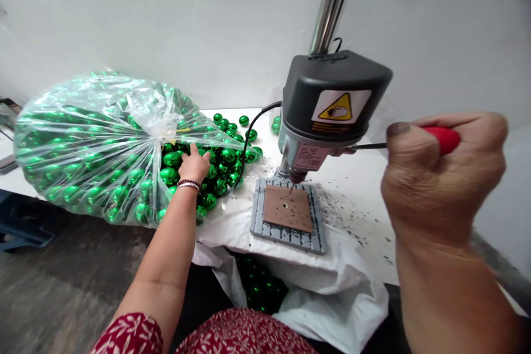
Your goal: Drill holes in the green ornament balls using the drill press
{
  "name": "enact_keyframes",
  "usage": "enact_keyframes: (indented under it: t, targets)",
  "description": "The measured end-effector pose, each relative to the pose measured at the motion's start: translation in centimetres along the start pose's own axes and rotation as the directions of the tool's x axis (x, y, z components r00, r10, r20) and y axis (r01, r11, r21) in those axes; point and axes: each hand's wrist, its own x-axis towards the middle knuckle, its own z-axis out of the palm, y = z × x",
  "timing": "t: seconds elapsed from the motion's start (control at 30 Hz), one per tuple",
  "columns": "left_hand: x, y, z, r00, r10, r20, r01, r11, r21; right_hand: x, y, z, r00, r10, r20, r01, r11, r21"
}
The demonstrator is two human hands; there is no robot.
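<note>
Leftward, shiny green balls [228, 155]; rightward, a gripped lever [371, 146]

The left hand [196, 166] is down among the balls, beside a clear plastic bag [95, 149] full of them; whether its fingers have closed on one, I cannot tell. The balls are round, with no long axis. The right hand [443, 177] is wrapped around the lever's red knob [446, 140], and the lever runs sideways from the drill press [332, 99] to it. Between the hands, on the bench [365, 199], a brown board [298, 215] lies beneath the drill bit [291, 189], to the left hand's right and slightly nearer the body. The left hand is the nearer to the balls.
</note>
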Motion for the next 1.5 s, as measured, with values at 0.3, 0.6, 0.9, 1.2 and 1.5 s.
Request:
enact_keyframes:
  t: [0.3, 0.6, 0.9, 1.2, 1.5]
  targets:
    - [0.2, 0.1, 0.6, 0.980, 0.093, -0.178, -0.128, 0.972, -0.196, -0.2, 0.0, 0.0, 1.000, 0.006, -0.006, -0.006, 1.000, 0.021]
    - [-2.5, 1.3, 3.1, 0.947, 0.308, -0.095, -0.315, 0.946, -0.071, -0.2, 0.0, 0.0, 0.999, -0.038, -0.027, 0.039, 0.998, 0.042]
    - [-3.9, 1.9, 4.0, 0.955, 0.285, 0.083, -0.295, 0.945, 0.141, -0.3, 0.1, -0.1, 0.999, -0.044, -0.019, 0.045, 0.997, 0.057]
    - [-3.3, 2.3, 3.7, 0.959, 0.275, 0.061, -0.281, 0.952, 0.121, -0.5, 0.1, -0.1, 0.999, -0.031, -0.018, 0.032, 0.998, 0.058]
    - [-6.8, 1.8, 4.2, 0.829, 0.368, 0.421, 0.305, 0.334, -0.892, -0.8, -0.2, -0.1, 0.999, -0.034, -0.021, 0.036, 0.994, 0.107]
